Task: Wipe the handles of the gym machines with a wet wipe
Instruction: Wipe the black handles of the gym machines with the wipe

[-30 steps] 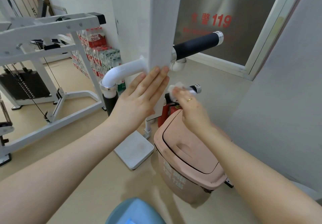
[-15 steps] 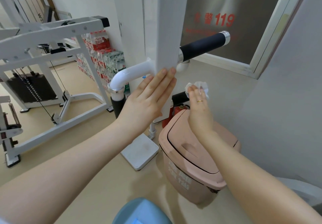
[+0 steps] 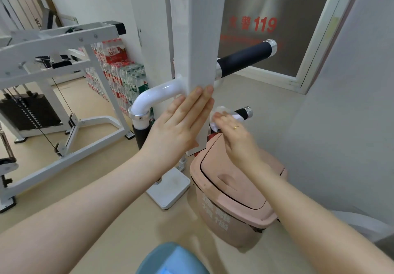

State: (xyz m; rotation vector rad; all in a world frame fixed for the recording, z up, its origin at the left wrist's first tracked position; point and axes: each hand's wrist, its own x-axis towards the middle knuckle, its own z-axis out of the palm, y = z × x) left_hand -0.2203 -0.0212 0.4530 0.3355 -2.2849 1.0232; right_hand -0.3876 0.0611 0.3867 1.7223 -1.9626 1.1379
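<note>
Now | left hand (image 3: 179,124) flat on post (image 3: 197,39) | right hand (image 3: 234,133) grips wet wipe (image 3: 220,111) on handle (image 3: 243,112)

At your one o'clock, the dark glass door panel (image 3: 266,7) carries red lettering: the character "警" followed by "119", with a smaller red line beneath too blurred to read. At your ten o'clock, red-labelled bottled water packs (image 3: 115,60) show "30". The pink bin (image 3: 223,216) bears pale characters, unreadable.
</note>
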